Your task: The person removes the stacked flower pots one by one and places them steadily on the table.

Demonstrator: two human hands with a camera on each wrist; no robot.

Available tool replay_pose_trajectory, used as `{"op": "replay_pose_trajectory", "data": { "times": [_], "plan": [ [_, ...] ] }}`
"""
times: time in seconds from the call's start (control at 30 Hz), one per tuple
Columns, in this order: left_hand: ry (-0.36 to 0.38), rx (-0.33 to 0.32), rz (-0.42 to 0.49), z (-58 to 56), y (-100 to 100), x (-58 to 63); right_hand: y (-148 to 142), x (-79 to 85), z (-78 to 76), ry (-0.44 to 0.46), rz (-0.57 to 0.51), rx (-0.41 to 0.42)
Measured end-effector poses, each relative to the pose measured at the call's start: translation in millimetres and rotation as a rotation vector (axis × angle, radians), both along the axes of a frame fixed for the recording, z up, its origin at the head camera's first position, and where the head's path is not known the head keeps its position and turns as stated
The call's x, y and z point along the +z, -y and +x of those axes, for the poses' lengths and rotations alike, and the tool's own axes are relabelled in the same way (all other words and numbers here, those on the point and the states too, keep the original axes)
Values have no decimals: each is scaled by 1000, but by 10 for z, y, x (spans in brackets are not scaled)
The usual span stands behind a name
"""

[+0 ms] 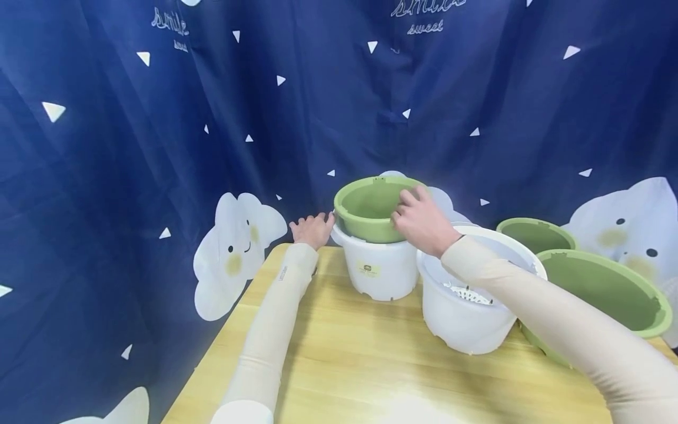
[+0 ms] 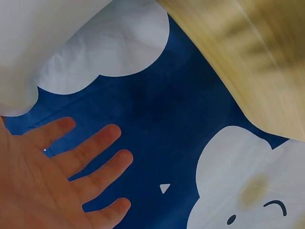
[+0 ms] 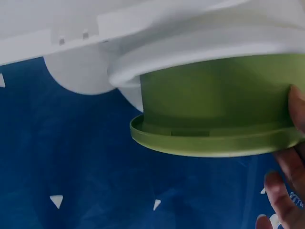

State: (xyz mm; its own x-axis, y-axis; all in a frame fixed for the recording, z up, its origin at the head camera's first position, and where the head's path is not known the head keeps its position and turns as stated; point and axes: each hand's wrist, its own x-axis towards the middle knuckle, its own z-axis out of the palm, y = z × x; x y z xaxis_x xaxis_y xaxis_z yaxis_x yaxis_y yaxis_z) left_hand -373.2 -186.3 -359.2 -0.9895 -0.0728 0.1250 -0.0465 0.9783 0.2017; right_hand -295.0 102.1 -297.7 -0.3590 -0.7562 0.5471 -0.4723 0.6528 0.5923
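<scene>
A green plastic flowerpot (image 1: 365, 228) sits partly inside a white flowerpot (image 1: 382, 271) with a small label, at the table's far end. My right hand (image 1: 425, 224) grips the green pot's rim on its right side. In the right wrist view the thumb lies against the green wall (image 3: 214, 95) and the fingers (image 3: 281, 198) come round past the rim. At the white pot's left rim is my left hand (image 1: 312, 229), its fingers spread. The left wrist view shows that palm (image 2: 33, 186) with fingers extended; whether the thumb touches the pot is hidden.
Right of the stack stands another white pot (image 1: 461, 327) with a perforated bottom, under my right forearm. Two green pots, a smaller one (image 1: 535, 235) and a larger one (image 1: 598, 288), are farther right. A blue curtain (image 1: 318, 88) hangs behind the wooden table (image 1: 360, 353).
</scene>
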Motion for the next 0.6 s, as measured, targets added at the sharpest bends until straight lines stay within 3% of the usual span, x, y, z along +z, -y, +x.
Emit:
{"op": "replay_pose_trajectory", "data": {
  "times": [0.2, 0.6],
  "plan": [
    [-16, 9, 27, -2, 19, -26, -9, 104, 39, -91, -42, -21],
    [9, 0, 38, -13, -1, -25, -118, 276, 76, -69, -101, 3]
  ]
}}
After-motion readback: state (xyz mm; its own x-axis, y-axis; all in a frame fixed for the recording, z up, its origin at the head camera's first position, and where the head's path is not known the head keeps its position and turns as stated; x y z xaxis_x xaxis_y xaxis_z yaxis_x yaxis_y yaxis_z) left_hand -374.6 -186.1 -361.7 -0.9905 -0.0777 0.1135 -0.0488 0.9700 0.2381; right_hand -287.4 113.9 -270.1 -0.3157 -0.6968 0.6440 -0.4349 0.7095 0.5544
